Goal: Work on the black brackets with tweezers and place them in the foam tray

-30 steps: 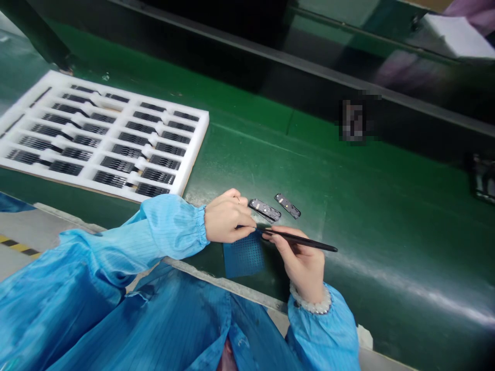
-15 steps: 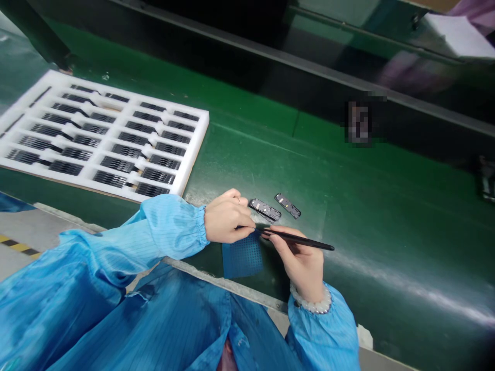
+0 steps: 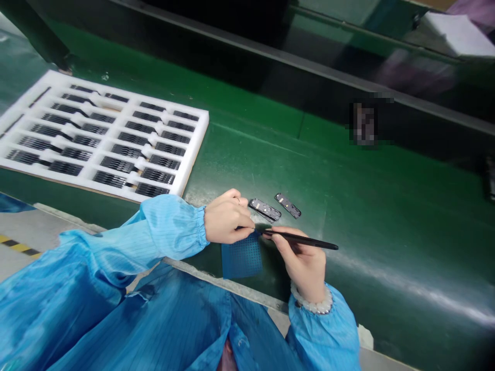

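Note:
My right hand (image 3: 303, 260) is closed around slim black tweezers (image 3: 309, 240), their tip pointing left toward my other hand. My left hand (image 3: 229, 216) pinches a small dark part (image 3: 243, 228), mostly hidden by the fingers. Below the fingertips lies a blue sheet (image 3: 243, 257) with a grid of small dots. Just beyond my left hand, a narrow black part with small light patches (image 3: 265, 208) lies over another dark piece. A similar black part (image 3: 287, 205) rests to its right.
A white foam tray (image 3: 189, 170) with several rows of slots full of black parts stands on the green work surface (image 3: 247, 149) at left. The bench's front edge (image 3: 228, 284) runs close to my body. A dark ledge (image 3: 309, 64) crosses the back.
My right hand has shifted slightly right with the tweezers, drawing their tip a little away from my left hand. My left hand has stayed in place.

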`<state>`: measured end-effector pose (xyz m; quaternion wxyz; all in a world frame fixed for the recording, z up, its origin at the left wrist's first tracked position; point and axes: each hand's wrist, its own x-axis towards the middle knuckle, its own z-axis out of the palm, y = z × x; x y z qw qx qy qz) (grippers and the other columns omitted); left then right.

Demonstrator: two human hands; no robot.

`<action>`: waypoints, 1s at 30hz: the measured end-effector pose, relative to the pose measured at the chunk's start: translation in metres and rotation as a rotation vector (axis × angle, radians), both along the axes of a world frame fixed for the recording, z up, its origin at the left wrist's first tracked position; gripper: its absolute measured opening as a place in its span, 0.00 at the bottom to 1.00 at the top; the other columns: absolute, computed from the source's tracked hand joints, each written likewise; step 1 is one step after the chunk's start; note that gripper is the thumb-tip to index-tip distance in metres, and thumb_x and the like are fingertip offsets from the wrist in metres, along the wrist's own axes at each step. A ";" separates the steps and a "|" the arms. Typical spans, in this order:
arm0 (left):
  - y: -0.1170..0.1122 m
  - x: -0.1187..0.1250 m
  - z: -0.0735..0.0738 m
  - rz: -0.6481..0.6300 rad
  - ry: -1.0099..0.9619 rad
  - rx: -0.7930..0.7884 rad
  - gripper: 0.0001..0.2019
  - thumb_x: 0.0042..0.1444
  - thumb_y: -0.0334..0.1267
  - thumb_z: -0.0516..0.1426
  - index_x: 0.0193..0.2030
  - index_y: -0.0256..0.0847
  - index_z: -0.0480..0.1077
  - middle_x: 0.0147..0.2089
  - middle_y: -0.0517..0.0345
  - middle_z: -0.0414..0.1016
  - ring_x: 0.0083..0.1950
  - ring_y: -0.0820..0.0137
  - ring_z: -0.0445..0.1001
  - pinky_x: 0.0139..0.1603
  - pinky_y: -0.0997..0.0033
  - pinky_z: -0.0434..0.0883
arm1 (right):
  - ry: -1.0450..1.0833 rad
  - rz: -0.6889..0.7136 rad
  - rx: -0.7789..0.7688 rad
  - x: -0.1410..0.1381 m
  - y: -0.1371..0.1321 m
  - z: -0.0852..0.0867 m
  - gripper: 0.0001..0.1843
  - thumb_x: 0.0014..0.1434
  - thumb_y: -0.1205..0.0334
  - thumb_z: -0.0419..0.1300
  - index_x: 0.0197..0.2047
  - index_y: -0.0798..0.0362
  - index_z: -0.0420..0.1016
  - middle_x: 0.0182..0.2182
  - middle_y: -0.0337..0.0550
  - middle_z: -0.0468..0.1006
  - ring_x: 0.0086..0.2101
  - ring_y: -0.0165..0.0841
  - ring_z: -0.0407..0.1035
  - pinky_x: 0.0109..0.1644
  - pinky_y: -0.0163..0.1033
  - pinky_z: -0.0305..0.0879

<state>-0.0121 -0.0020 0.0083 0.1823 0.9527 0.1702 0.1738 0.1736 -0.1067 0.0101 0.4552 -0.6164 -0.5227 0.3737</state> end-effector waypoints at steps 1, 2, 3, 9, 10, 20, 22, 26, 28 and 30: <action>0.000 0.000 0.000 0.001 0.003 -0.001 0.13 0.60 0.36 0.50 0.29 0.43 0.74 0.22 0.62 0.72 0.31 0.72 0.64 0.42 0.63 0.55 | 0.000 -0.004 -0.004 0.000 0.000 0.000 0.08 0.56 0.59 0.62 0.39 0.51 0.78 0.34 0.43 0.82 0.34 0.36 0.78 0.45 0.46 0.75; 0.000 0.000 0.000 0.003 0.007 -0.003 0.13 0.60 0.36 0.50 0.29 0.43 0.74 0.22 0.62 0.72 0.31 0.72 0.64 0.42 0.63 0.55 | -0.001 -0.004 -0.007 -0.001 0.000 0.000 0.08 0.56 0.59 0.62 0.38 0.51 0.78 0.34 0.44 0.82 0.34 0.36 0.77 0.45 0.46 0.75; 0.000 0.000 0.000 0.005 0.011 -0.005 0.13 0.60 0.36 0.50 0.29 0.43 0.74 0.22 0.62 0.72 0.31 0.72 0.65 0.42 0.63 0.54 | -0.003 -0.001 -0.008 -0.001 0.001 0.001 0.08 0.56 0.59 0.62 0.38 0.50 0.79 0.34 0.43 0.82 0.34 0.36 0.77 0.46 0.47 0.75; -0.001 0.000 0.000 0.000 -0.007 -0.008 0.13 0.60 0.36 0.51 0.28 0.43 0.74 0.22 0.62 0.72 0.31 0.71 0.64 0.42 0.64 0.54 | -0.014 0.016 0.005 -0.002 0.002 0.002 0.06 0.56 0.60 0.62 0.37 0.49 0.79 0.34 0.42 0.82 0.34 0.36 0.77 0.44 0.44 0.75; -0.001 0.000 0.000 -0.001 -0.010 -0.008 0.13 0.60 0.36 0.51 0.28 0.43 0.74 0.23 0.63 0.72 0.31 0.71 0.64 0.42 0.64 0.54 | -0.016 0.016 0.008 -0.002 0.002 0.002 0.06 0.56 0.60 0.62 0.37 0.49 0.79 0.33 0.42 0.82 0.34 0.36 0.77 0.44 0.44 0.75; -0.001 0.000 0.000 0.001 0.009 -0.010 0.13 0.59 0.36 0.51 0.28 0.43 0.74 0.23 0.62 0.73 0.31 0.72 0.64 0.42 0.64 0.54 | 0.002 -0.007 -0.002 0.000 0.000 -0.001 0.07 0.56 0.60 0.62 0.38 0.49 0.78 0.34 0.42 0.82 0.34 0.36 0.78 0.44 0.44 0.75; 0.000 0.000 0.000 0.001 -0.001 -0.006 0.13 0.59 0.36 0.51 0.28 0.43 0.74 0.23 0.62 0.73 0.31 0.72 0.64 0.42 0.64 0.54 | 0.009 -0.002 -0.005 -0.001 0.001 -0.001 0.07 0.56 0.60 0.62 0.39 0.49 0.79 0.35 0.42 0.82 0.34 0.36 0.78 0.45 0.45 0.74; 0.000 0.000 -0.001 -0.002 -0.008 0.002 0.13 0.59 0.36 0.51 0.28 0.43 0.74 0.23 0.63 0.73 0.31 0.72 0.64 0.42 0.64 0.54 | -0.004 0.020 -0.009 -0.001 0.002 -0.001 0.07 0.56 0.59 0.62 0.38 0.49 0.79 0.34 0.42 0.82 0.34 0.36 0.78 0.45 0.45 0.74; -0.001 0.000 -0.001 -0.005 -0.010 0.006 0.13 0.59 0.36 0.51 0.28 0.43 0.74 0.23 0.63 0.73 0.31 0.72 0.64 0.42 0.64 0.54 | -0.017 0.021 -0.009 -0.001 0.002 0.000 0.07 0.56 0.59 0.62 0.37 0.50 0.79 0.33 0.42 0.82 0.34 0.36 0.78 0.44 0.44 0.75; -0.001 0.000 -0.002 -0.004 -0.014 0.009 0.13 0.59 0.35 0.51 0.28 0.43 0.74 0.23 0.63 0.73 0.31 0.71 0.64 0.42 0.64 0.54 | -0.033 0.022 -0.007 -0.001 0.002 0.000 0.07 0.56 0.59 0.62 0.37 0.50 0.79 0.33 0.42 0.82 0.33 0.36 0.78 0.43 0.43 0.75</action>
